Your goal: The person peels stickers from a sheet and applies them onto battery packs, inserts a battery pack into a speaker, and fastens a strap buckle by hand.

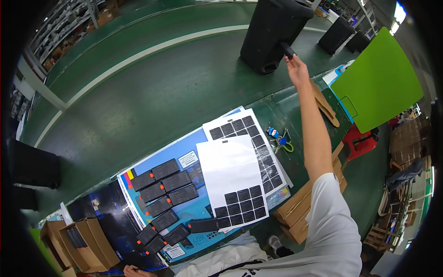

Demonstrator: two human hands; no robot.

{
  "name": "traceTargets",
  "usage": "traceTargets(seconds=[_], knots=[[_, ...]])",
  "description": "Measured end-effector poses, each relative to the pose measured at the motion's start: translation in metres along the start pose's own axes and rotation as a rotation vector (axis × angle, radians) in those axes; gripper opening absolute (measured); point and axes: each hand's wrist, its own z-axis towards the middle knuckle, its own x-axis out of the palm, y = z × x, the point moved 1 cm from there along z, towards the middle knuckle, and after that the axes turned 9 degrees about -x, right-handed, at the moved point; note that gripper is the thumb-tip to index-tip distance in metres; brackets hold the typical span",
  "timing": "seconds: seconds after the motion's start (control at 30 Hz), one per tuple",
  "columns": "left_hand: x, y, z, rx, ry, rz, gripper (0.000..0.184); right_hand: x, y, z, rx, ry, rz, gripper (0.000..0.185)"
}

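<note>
My right hand reaches far out at the upper right, its fingers closed on a small black block at the side of a tall black speaker. At the bottom left edge lies my left hand, partly cut off, and what it may hold is hidden. Several black battery packs with orange connectors lie in rows on a blue printed sheet. Beside them, white label sheets carrying black rectangular stickers overlap.
Keys with a green loop lie right of the sheets. An open cardboard box stands at the lower left. More black speakers stand on the green line, near a green board and a red stool.
</note>
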Motion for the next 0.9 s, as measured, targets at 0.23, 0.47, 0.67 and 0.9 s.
traceTargets(seconds=[0.23,0.47,0.67,0.9], knots=[[0.007,0.015,-0.006,0.012,-0.005,-0.042,0.056,-0.015,-0.013,0.039,0.007,-0.072,-0.005,0.027],[0.009,0.040,-0.027,-0.176,0.174,-0.069,0.038,-0.054,-0.025,0.115,0.070,-0.107,0.089,0.029],[0.011,0.037,-0.024,-0.174,0.159,-0.099,0.021,-0.032,-0.014,0.104,0.139,-0.121,-0.143,0.028],[0.016,0.044,-0.030,-0.195,0.140,-0.163,0.028,-0.045,0.009,0.118,0.380,0.061,-0.184,0.026]])
